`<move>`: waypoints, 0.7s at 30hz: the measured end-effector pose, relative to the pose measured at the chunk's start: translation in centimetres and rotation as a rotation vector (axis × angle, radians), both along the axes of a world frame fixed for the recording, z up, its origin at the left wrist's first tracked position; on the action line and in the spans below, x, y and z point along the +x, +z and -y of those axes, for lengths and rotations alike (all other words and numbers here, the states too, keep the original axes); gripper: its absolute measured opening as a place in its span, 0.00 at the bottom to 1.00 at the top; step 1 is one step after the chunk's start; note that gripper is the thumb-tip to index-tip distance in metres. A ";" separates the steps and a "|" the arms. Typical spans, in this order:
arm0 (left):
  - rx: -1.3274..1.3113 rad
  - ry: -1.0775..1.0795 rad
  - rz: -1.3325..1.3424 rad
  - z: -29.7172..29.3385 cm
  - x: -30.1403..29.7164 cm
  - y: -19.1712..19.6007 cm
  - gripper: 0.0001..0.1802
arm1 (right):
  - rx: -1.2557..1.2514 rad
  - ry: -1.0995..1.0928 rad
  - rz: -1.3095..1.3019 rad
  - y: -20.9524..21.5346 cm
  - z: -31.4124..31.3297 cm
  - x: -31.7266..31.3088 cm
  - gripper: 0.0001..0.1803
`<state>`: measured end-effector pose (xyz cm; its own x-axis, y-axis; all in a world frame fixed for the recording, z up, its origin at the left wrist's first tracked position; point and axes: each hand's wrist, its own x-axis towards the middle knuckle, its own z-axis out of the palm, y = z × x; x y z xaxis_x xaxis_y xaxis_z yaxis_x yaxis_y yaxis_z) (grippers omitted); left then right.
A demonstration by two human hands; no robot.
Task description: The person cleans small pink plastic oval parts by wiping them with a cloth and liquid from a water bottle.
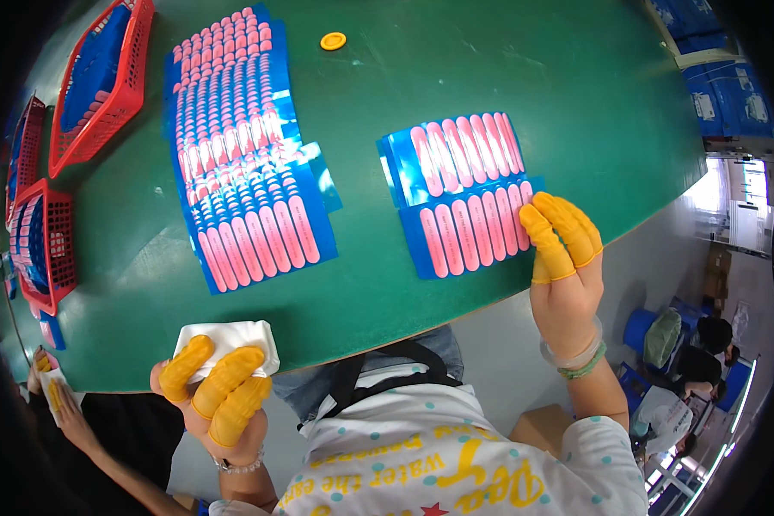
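Note:
My left hand (224, 400), in yellow finger cots, is closed on a folded white cloth (254, 335) at the table's near edge. My right hand (565, 258), also in yellow finger cots, has its fingertips together at the right edge of a blue sheet with pink rounded strips (477, 230). They seem to pinch that edge; their undersides are hidden. Just beyond lies another such blue sheet (407, 168), its strips shining with glare. To the left, a long overlapping row of similar sheets (262, 245) runs away from me.
Red plastic baskets (133, 95) with blue sheets stand along the left side of the green table (456, 60). A yellow ring-shaped thing (333, 40) lies at the far side. A co-worker's hands (69, 417) hold something pale at lower left. Other people sit at far right.

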<state>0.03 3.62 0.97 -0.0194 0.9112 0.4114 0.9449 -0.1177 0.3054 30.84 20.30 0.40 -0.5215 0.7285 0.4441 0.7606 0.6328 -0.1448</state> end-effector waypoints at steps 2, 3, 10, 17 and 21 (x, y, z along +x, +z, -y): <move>-0.013 0.011 0.007 -0.1 0.2 0.0 0.06 | -0.001 -0.035 0.024 0.1 0.2 0.2 0.25; -0.020 0.020 0.016 -0.2 0.3 0.0 0.05 | 0.003 -0.070 0.050 0.3 0.4 0.3 0.26; -0.030 0.172 0.094 0.4 -0.6 -1.1 0.06 | -0.036 -0.051 -0.013 1.0 2.7 -0.1 0.25; 0.037 0.178 0.126 0.9 -2.1 -1.5 0.07 | -0.397 0.407 -0.101 1.7 4.9 -10.6 0.29; 0.060 0.215 0.138 1.8 -2.7 -1.8 0.22 | -0.452 0.371 0.135 0.2 3.8 -14.3 0.49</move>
